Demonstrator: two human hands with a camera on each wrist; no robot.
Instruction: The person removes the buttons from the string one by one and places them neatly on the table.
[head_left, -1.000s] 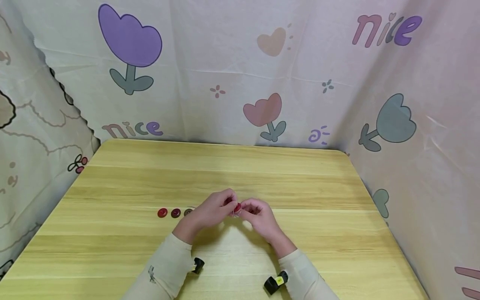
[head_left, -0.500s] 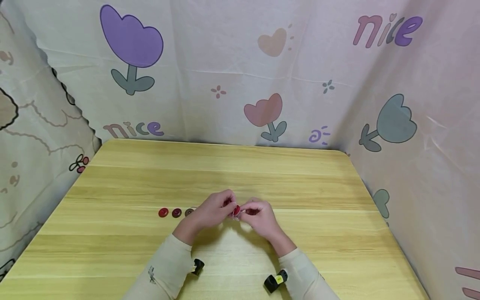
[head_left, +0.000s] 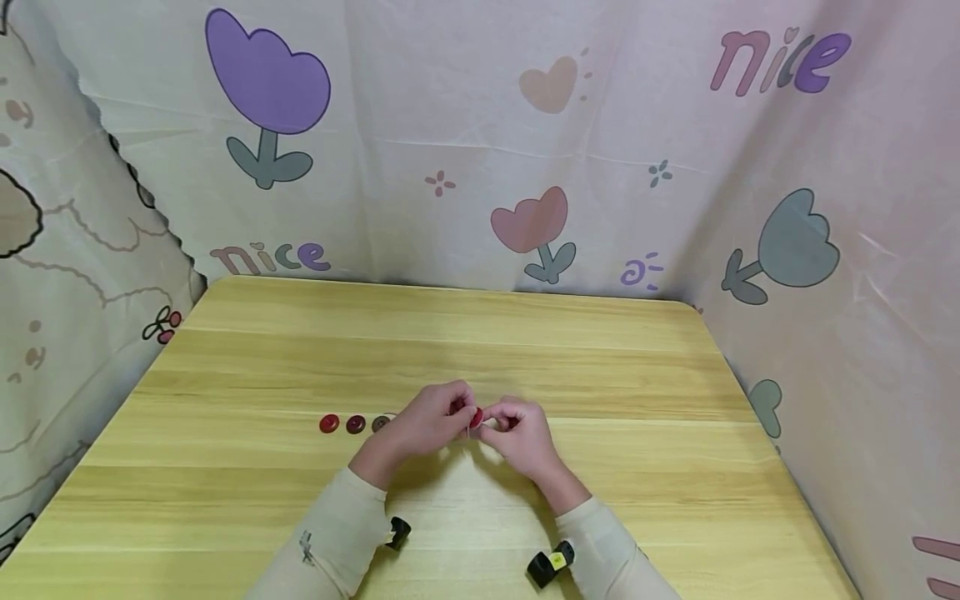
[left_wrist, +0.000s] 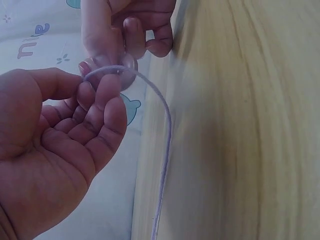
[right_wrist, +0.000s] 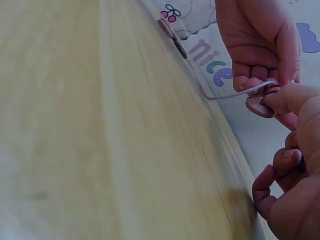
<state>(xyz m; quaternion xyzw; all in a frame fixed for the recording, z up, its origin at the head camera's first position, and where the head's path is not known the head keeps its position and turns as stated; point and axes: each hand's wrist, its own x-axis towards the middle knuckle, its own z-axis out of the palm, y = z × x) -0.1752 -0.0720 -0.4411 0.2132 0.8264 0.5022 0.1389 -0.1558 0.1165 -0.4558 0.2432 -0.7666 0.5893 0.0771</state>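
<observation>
My left hand point(head_left: 429, 422) and right hand point(head_left: 523, 433) meet above the middle of the table, fingertips close together. Between them is a red button point(head_left: 477, 417), pinched by the right thumb and fingers. In the left wrist view, my left thumb and fingers pinch a pale cord point(left_wrist: 167, 120) that arches across the button and hangs down. A pinkish disc of the button point(right_wrist: 259, 107) shows under the right fingertips in the right wrist view. Fingers hide the button's holes, so I cannot tell whether the cord passes through.
Left of the hands, a red button point(head_left: 329, 423), a dark red button point(head_left: 356, 425) and a brown button point(head_left: 381, 423) lie in a row on the wooden table point(head_left: 300, 350). The cord's loose part trails near them. A printed cloth point(head_left: 420, 100) hangs behind.
Both hands stay nearly in place. The red button has turned and shifted slightly between the fingertips, and the cord beside it has moved a little.
</observation>
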